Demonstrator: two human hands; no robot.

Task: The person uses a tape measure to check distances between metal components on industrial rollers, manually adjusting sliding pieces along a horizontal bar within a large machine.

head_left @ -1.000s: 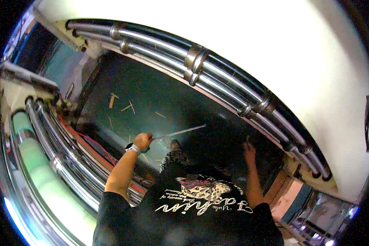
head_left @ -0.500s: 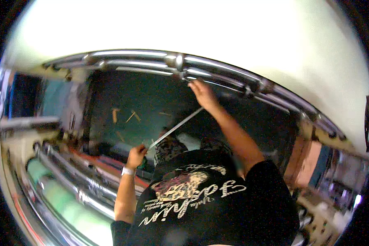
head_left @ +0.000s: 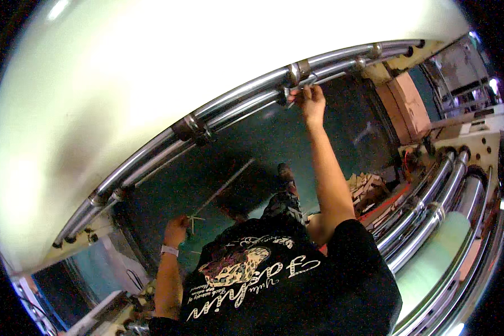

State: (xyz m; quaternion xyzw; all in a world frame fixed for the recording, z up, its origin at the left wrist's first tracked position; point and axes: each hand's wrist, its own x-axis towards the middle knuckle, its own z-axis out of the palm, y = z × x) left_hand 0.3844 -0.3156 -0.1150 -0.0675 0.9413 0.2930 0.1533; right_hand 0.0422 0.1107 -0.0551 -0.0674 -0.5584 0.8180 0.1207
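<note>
My left hand (head_left: 177,230), with a white band at its wrist, is closed around one end of a thin, straight metal rod (head_left: 223,188). The rod slants away up and to the right, over the dark floor. Higher up and to the right, my right hand (head_left: 312,105) reaches to the lower chrome bar (head_left: 246,107). Its fingers are curled together at a dark collar (head_left: 285,96) on that bar. Whatever sits between those fingertips is too small and blurred to make out.
A huge white roll (head_left: 151,73) fills the far side behind the paired chrome bars. At right lie more chrome rollers (head_left: 425,229) and a pale green roller (head_left: 434,269). Scraps (head_left: 367,190) pile on the floor near a brown box (head_left: 403,106).
My view has turned, so the bars now slope up to the right. The right hand has moved right along the bars, its fingers now curled at a collar. The left hand still holds the rod.
</note>
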